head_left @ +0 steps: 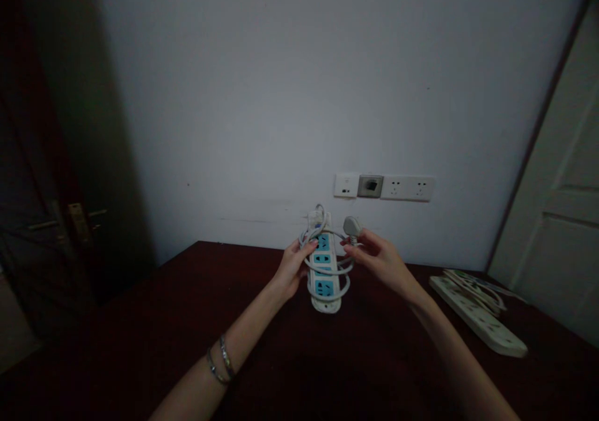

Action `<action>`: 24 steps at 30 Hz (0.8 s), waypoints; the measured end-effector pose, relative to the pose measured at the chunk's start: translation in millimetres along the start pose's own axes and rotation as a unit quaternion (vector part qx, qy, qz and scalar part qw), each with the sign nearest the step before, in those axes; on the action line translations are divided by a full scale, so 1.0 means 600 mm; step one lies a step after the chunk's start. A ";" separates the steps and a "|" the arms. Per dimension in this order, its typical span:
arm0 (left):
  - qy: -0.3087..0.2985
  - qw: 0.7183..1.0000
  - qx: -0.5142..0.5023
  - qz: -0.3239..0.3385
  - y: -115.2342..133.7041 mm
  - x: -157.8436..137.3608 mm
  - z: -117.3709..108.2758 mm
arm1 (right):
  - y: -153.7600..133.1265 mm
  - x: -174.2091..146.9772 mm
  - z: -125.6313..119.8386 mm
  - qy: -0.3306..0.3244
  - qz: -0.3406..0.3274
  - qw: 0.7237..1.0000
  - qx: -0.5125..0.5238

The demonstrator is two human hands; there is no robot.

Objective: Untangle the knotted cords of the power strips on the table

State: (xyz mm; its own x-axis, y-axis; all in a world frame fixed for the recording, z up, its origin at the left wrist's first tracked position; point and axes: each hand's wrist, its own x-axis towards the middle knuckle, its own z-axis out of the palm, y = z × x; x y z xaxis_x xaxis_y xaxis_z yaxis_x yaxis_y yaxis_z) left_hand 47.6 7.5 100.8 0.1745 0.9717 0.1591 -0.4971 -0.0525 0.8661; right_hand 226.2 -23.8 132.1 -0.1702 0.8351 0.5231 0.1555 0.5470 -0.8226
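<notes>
A white power strip (329, 302) with blue socket faces is held up over the dark red table, tilted with its far end toward the wall. Its grey-white cord (344, 270) loops around it several times. My left hand (294, 268) grips the strip and some cord loops from the left side, thumb across the front. At the right, my right hand (377, 256) pinches the plug (352, 226) at the cord's end, with the plug head pointing up. The plug's pins cannot be made out.
A second white power strip (482, 318) lies at the table's right side, its cord bundled on top. Wall sockets (407, 188) and a grey-framed socket plate (370, 186) sit above the dark red table (243, 271). A door with a handle (97, 212) stands at the left.
</notes>
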 end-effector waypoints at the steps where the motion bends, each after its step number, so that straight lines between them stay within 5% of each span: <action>1: 0.001 1.000 -0.012 0.000 0.000 0.001 0.000 | -0.001 -0.001 0.001 -0.012 0.008 1.000 0.008; 6: 0.005 0.998 -0.061 -0.020 -0.005 0.004 0.002 | 0.004 0.000 0.000 -0.003 0.073 0.993 0.089; 18: 0.000 0.987 -0.136 -0.082 -0.020 0.011 -0.008 | 0.022 0.001 0.010 -0.025 0.078 0.986 0.145; 24: 0.001 0.983 -0.155 -0.096 -0.012 0.009 -0.005 | 0.022 -0.008 -0.002 -0.096 0.078 0.977 0.176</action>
State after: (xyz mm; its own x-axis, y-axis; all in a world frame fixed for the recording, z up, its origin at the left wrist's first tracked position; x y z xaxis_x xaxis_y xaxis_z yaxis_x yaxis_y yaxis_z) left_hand 49.6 13.8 93.8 0.2889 0.9573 0.0052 -0.6899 0.2045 0.6944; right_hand 230.5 -20.5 119.3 -0.3552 0.8616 0.3625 -0.1439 0.3328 -0.9320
